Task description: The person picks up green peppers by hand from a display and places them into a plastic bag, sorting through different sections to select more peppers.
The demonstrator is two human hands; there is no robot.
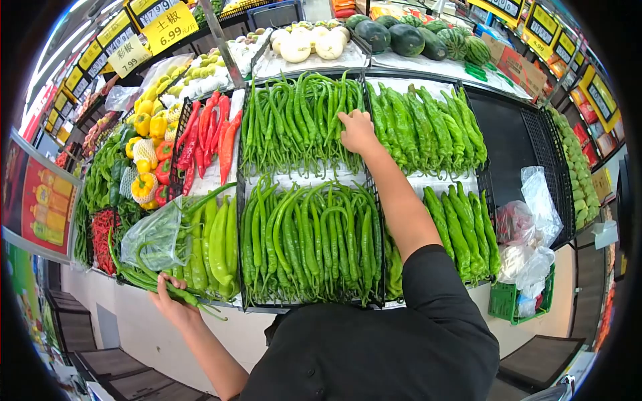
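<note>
Black buttoned shirt (381,351), left hand (172,301) closed round curved green peppers (139,276), right hand (359,132) at glossy pepper rows (294,113), grip unclear.

Green peppers (311,234) fill black crates (378,267) beside red chilies (226,150) and bell peppers (158,127) in yellow, orange and red. White melons (295,45) sit near dark-green and striped watermelons (455,45); black numerals mark yellow signs (169,28). The shopper's shirt (374,354) is black, the basket (501,302) green.
</note>
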